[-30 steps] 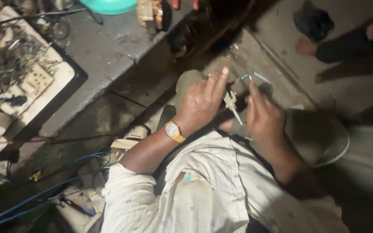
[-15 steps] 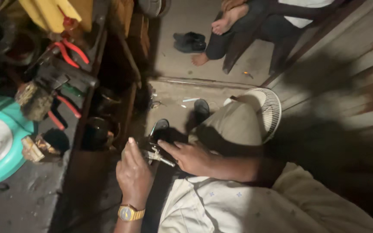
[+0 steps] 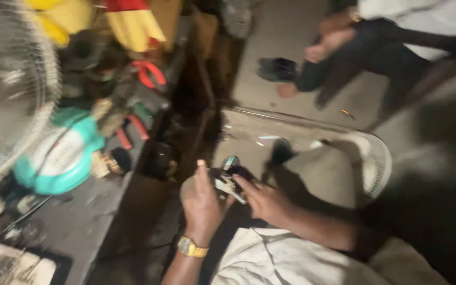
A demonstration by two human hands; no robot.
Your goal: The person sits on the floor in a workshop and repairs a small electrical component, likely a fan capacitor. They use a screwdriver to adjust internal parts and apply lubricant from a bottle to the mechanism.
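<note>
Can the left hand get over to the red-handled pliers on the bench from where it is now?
Probably not yet. The left hand and right hand are together on a small metal part. The red-handled pliers lie well up the cluttered bench; no obstacle shows between.

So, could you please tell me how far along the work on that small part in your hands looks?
Nothing looks finished: the fan housing and its wire guard lie apart on the floor. In hand, the left hand and right hand both grip a small metal part, too blurred to identify. Left untouched: the red-handled pliers on the bench.
</note>
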